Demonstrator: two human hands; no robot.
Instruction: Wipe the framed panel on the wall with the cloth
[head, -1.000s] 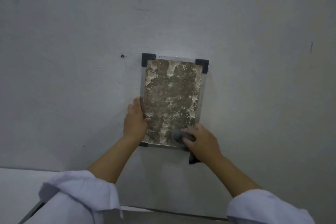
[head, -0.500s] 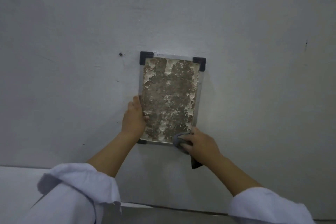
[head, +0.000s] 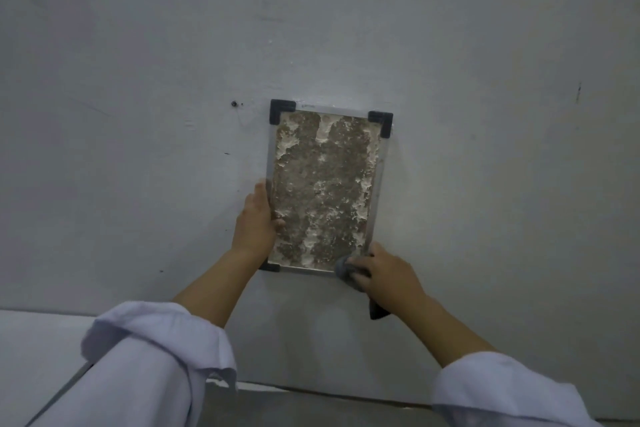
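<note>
Grey wall [head: 138,114] | framed panel [head: 322,191] – stiff, steadied at left edge by left hand [head: 254,222] | right hand [head: 384,274] clutches soft cloth [head: 346,270] at bottom corner

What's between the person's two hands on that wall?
In the head view, the framed panel's mottled lower part lies between the left hand and right hand, which holds the cloth.

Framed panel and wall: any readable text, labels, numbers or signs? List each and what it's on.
None can be read.
Framed panel: a faint dark mark on the top edge of the frame may be print, but it is too small and blurred to read.
Wall: only specks and scuffs, no writing.
Cloth in the right hand: no label visible.
</note>
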